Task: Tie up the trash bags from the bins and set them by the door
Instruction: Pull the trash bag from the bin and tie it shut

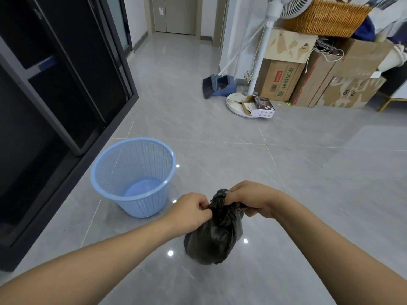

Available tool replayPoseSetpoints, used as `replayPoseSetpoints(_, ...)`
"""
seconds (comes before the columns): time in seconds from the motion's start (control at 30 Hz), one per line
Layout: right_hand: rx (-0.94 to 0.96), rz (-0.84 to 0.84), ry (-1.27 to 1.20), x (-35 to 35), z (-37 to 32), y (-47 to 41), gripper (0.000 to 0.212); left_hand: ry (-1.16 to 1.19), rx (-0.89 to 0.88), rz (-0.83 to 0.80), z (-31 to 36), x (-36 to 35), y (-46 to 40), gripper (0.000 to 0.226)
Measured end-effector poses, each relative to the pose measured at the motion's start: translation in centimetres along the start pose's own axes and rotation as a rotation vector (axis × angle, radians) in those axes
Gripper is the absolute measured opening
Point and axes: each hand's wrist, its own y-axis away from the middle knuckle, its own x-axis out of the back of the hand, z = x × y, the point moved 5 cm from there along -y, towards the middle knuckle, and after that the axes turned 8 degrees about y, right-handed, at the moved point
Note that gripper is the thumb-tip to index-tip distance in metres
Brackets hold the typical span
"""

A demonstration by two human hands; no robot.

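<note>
- The bag (214, 236), small, black and bulging, hangs in front of the person above the grey floor (308, 194), its neck gathered at the top.
- The left hand (193, 211) pinches a strip of the neck on one side; its fingers are curled on the plastic.
- The right hand (248, 200) pinches the neck on the other side, beside a twisted lump that looks like a knot being drawn tight.
- Judged risk: the film is thin and stretched at the neck, so a hard pull apart could tear it or slip a strip free, and the knot would loosen and the bag drop.
- What the bag holds cannot be seen through the black plastic.
- The bin (134, 177), a blue mesh basket, stands upright on the floor just left of the hands, with no liner and nothing in it.
- Farther off, a dustpan (222, 85) with its brush leans near a fan base (237, 104); cardboard boxes (284, 80) are stacked to the right, a wicker basket (326, 17) on top.
- A door (176, 14) shows at the far end of the room, well apart from the bag.
</note>
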Motion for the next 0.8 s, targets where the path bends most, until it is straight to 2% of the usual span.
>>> replayPoseSetpoints(0.1, -0.059, -0.070, -0.137, 0.0, 1.0, 0.0, 0.021, 0.024, -0.005, 0.072, -0.5, 0.9, -0.1, 0.010)
replayPoseSetpoints(0.13, -0.067, -0.081, -0.183, 0.0, 1.2, 0.0, 0.017, 0.085, 0.014, 0.048, -0.6, 0.9, -0.2, 0.012)
replayPoseSetpoints(0.2, -0.074, -0.098, -0.256, 0.0, 1.4, -0.1, 0.015, 0.303, 0.084, -0.090, -0.2, 0.3, -0.3, 0.035)
replayPoseSetpoints(0.23, -0.077, -0.116, -0.287, 0.0, 1.4, -0.1, 0.014, 0.375, 0.105, -0.155, 0.1, 0.0, -0.4, 0.040)
replayPoseSetpoints(0.27, -0.078, -0.137, -0.321, -0.1, 1.4, -0.1, 0.014, 0.382, 0.099, -0.181, 0.2, -0.3, -0.5, 0.036)
replayPoseSetpoints(0.37, -0.062, -0.210, -0.412, -0.4, 1.4, -0.2, 0.029, 0.172, 0.072, -0.093, 0.0, 0.2, -0.8, 0.009)
replayPoseSetpoints(0.47, -0.031, -0.360, -0.478, -1.2, 1.4, 0.0, 0.031, 0.058, 0.011, -0.007, 0.1, 0.6, -1.1, 0.009)
replayPoseSetpoints(0.6, 0.000, -0.539, -0.484, -2.3, 1.3, 0.4, 0.022, -0.202, -0.208, 0.160, 1.0, 1.1, -0.9, 0.008)
replayPoseSetpoints(0.67, -0.011, -0.514, -0.419, -2.6, 1.5, 0.2, 0.019, -0.277, -0.278, 0.174, 1.1, 0.8, -0.7, 0.006)
replayPoseSetpoints(0.8, -0.043, -0.310, -0.240, -2.0, 1.6, -0.1, 0.014, -0.279, -0.300, 0.154, 0.6, 0.5, -0.6, 0.017)
